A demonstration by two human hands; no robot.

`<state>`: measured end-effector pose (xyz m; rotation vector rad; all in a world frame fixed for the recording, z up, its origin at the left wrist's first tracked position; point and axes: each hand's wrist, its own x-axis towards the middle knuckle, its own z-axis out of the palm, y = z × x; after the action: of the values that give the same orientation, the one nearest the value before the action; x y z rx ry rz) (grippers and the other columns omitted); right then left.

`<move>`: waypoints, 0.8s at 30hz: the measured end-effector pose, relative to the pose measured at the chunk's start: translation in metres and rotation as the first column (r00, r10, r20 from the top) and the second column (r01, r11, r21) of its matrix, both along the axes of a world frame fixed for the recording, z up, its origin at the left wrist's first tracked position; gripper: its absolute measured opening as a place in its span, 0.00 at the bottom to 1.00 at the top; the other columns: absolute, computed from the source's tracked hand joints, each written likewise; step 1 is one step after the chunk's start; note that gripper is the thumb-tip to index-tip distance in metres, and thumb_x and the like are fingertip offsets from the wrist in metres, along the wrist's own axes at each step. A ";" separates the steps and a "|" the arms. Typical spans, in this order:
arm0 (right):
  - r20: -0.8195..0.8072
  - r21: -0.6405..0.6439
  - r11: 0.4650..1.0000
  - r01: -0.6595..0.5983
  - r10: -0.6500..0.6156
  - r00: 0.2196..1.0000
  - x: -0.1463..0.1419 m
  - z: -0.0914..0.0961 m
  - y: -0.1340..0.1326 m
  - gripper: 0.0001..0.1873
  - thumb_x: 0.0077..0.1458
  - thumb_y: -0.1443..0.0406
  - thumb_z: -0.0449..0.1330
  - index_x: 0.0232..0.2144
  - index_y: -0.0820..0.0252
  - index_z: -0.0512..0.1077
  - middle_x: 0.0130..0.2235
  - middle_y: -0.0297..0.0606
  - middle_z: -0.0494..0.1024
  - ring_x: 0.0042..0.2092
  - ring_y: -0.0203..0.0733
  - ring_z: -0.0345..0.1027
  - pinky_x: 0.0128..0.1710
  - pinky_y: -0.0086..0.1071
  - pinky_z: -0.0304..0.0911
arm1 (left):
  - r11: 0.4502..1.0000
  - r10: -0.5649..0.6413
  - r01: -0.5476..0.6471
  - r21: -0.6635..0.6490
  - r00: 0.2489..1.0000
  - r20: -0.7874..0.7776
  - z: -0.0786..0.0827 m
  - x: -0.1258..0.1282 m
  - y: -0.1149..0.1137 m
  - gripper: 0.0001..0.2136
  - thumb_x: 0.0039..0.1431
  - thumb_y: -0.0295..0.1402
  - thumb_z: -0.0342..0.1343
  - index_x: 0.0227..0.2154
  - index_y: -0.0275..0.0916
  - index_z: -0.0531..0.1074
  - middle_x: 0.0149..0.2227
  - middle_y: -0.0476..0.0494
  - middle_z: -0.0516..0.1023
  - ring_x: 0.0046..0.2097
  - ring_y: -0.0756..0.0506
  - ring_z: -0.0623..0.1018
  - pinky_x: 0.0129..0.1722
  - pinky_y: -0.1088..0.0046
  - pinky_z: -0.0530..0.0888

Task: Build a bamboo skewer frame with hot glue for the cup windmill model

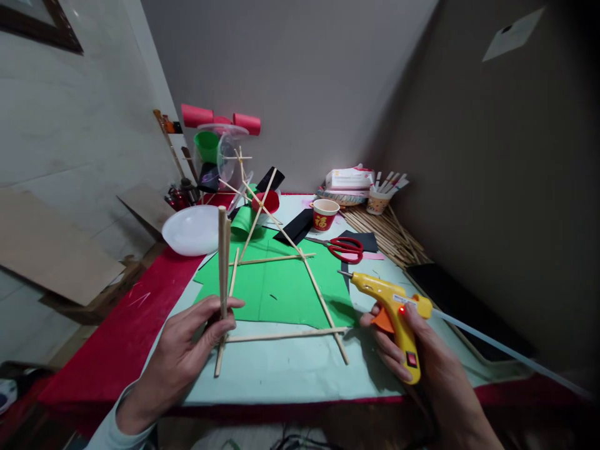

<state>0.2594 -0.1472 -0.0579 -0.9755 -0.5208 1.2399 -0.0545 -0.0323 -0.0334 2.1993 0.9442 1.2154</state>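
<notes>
Beside the frame [285,335] our left hand [190,350] grips upright sticks [222,256], our right hand [434,356] a leftward-pointing glue gun [387,291].

Dim light, shadowy right-hand wall [506,169]

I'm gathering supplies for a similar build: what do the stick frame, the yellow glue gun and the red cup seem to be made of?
Stick frame: probably wood or bamboo, matte, pale tan and apparently unpainted.
Glue gun: likely plastic, by its smooth yellow body; the grey nozzle looks like metal.
Red cup: perhaps smooth printed paper, by its white inside and gold character; possibly plastic.
</notes>
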 end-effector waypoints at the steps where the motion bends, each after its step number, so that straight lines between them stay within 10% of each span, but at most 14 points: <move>1: -0.001 -0.002 1.000 -0.001 0.001 1.000 0.000 0.000 0.000 0.19 0.61 0.49 0.61 0.37 0.59 0.80 0.32 0.43 0.78 0.18 0.25 0.48 0.14 0.22 0.48 | 1.000 0.006 -0.006 0.015 1.000 -0.007 0.001 0.000 0.000 0.06 0.64 0.38 0.60 0.39 0.48 0.81 0.39 0.52 0.86 0.37 0.53 0.83 0.38 0.87 0.77; 9: 0.035 0.001 1.000 -0.002 0.002 0.999 0.000 0.002 0.001 0.19 0.58 0.48 0.64 0.36 0.58 0.80 0.35 0.45 0.79 0.19 0.27 0.48 0.14 0.24 0.47 | 0.995 0.025 -0.022 0.102 0.999 -0.029 0.009 0.007 -0.005 0.08 0.63 0.42 0.60 0.39 0.47 0.80 0.37 0.51 0.86 0.35 0.52 0.84 0.36 0.84 0.78; 15: 0.134 -0.052 0.995 -0.088 0.094 0.986 0.000 0.010 0.004 0.26 0.58 0.47 0.63 0.37 0.67 0.81 0.20 0.31 0.64 0.17 0.25 0.48 0.16 0.23 0.44 | 0.987 0.009 -0.003 0.162 0.999 -0.038 0.011 0.007 -0.004 0.10 0.64 0.46 0.59 0.38 0.49 0.80 0.35 0.54 0.86 0.32 0.52 0.83 0.34 0.85 0.77; 24: 0.226 -0.140 0.985 -0.102 0.132 0.965 0.010 0.021 0.028 0.18 0.51 0.55 0.70 0.37 0.65 0.82 0.38 0.44 0.82 0.27 0.31 0.68 0.26 0.24 0.64 | 0.989 0.041 -0.029 0.142 0.995 -0.086 -0.021 -0.009 0.005 0.09 0.64 0.44 0.58 0.43 0.51 0.78 0.42 0.54 0.85 0.41 0.50 0.83 0.47 0.81 0.77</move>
<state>0.2690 -0.1194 -0.0364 -1.2232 -0.6996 1.2824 -0.0635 -0.0277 -0.0544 2.3737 0.9625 1.2436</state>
